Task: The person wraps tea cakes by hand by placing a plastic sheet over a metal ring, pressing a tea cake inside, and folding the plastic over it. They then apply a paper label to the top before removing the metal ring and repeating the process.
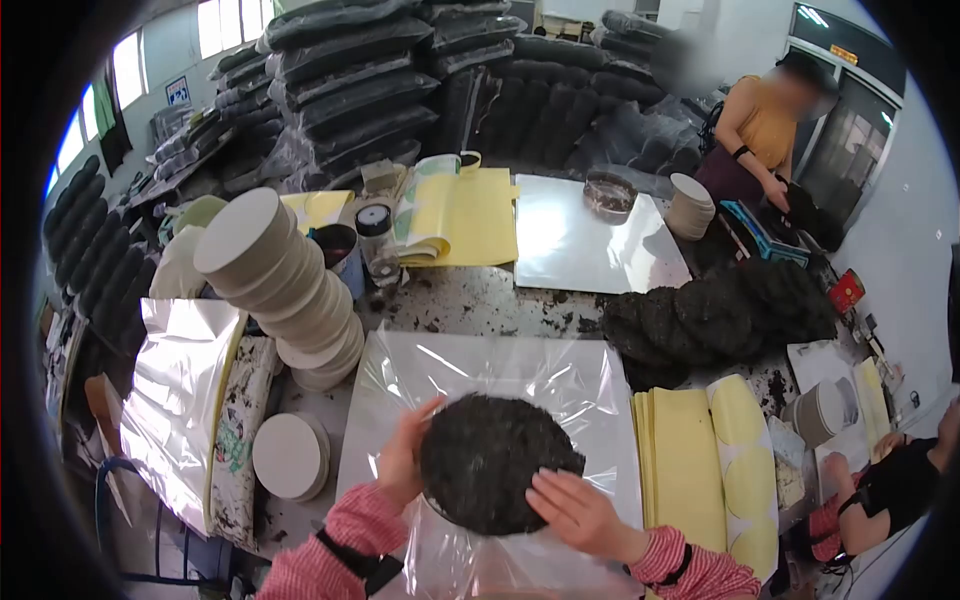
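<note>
A thick black disc with a rough, fibrous surface [495,465] is in front of me, over a sheet of clear plastic film [575,395]. My left hand [405,455] grips its left edge, the thumb along the upper rim. On the lower right part of the disc rests my right hand [585,515], its fingers stretched out flat. Beneath the film is a pale square board [395,365]. What lies under the disc is hidden.
Stacked pale round discs [310,310] lean at the left, beside a shorter stack [290,457]. More black discs [715,315] lie in a row at the right, behind yellow sheets [685,450]. Dark crumbs litter the table [470,305]. Two other people [755,130] work at the right.
</note>
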Demonstrator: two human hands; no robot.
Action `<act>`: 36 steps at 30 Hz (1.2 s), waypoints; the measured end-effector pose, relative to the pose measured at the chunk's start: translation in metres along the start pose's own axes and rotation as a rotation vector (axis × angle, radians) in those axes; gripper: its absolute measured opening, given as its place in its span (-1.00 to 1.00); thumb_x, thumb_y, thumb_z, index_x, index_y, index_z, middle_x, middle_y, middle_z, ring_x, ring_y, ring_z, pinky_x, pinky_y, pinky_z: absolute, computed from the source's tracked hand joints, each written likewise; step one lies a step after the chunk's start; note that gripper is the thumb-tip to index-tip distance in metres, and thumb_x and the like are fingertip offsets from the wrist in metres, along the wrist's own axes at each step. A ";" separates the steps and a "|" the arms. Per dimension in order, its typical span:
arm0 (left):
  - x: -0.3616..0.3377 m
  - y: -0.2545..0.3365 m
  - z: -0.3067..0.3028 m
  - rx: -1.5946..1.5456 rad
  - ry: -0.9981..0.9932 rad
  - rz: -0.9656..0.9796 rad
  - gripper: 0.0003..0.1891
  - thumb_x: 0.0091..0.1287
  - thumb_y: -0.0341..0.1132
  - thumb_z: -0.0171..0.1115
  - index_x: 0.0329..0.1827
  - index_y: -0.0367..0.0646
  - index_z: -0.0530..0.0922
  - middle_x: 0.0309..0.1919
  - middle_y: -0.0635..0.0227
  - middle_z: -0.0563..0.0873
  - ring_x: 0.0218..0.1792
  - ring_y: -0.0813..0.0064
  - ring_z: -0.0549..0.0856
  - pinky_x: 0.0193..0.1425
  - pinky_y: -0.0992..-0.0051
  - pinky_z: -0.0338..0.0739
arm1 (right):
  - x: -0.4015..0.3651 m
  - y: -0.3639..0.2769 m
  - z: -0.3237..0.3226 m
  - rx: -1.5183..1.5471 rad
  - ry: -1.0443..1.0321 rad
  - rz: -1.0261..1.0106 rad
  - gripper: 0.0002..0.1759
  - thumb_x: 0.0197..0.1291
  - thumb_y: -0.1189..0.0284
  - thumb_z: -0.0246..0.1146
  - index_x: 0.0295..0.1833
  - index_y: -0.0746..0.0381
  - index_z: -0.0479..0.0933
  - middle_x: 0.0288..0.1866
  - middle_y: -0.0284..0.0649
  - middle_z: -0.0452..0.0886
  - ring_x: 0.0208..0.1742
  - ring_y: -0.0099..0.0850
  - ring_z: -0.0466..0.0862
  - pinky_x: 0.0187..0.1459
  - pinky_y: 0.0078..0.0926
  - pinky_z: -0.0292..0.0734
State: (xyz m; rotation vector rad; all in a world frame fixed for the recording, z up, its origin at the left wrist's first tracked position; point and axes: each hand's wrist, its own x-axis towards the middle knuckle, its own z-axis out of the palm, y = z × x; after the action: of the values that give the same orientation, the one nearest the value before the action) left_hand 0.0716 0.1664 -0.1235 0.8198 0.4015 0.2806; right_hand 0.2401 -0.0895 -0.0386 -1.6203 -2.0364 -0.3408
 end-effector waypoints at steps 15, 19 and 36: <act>-0.031 0.018 0.054 1.549 0.340 0.476 -0.50 -0.04 -0.51 0.50 0.03 -0.08 0.61 0.23 0.12 0.42 0.27 0.02 0.45 0.32 0.13 0.40 | 0.066 0.009 0.057 0.164 -0.337 0.219 -0.26 -0.17 -0.09 0.54 -0.02 0.30 0.65 0.32 0.09 0.49 0.42 0.04 0.38 0.38 -0.08 0.36; -0.033 0.043 0.058 1.791 0.040 0.616 -0.23 -0.12 -0.14 0.63 0.21 -0.15 0.51 0.16 0.11 0.46 0.22 0.05 0.48 0.30 0.14 0.39 | 0.072 0.006 0.062 0.177 -0.332 0.318 -0.06 -0.31 -0.10 0.57 0.05 0.43 0.55 0.31 0.10 0.43 0.37 0.03 0.35 0.42 -0.16 0.31; -0.029 0.053 0.050 1.973 -0.436 0.519 -0.55 0.17 -0.15 0.43 0.03 -0.24 0.57 -0.03 0.19 0.59 0.04 0.23 0.60 0.16 0.30 0.46 | 0.065 -0.006 0.078 0.008 -0.244 0.385 -0.43 -0.05 0.35 0.47 0.11 0.30 0.52 0.23 -0.04 0.47 0.15 -0.13 0.50 0.12 -0.19 0.48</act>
State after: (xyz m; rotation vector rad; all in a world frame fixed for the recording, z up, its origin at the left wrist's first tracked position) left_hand 0.0637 0.1569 -0.0459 2.8764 -0.1091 0.0862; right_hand 0.2063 0.0018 -0.0682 -2.0819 -1.8273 0.0049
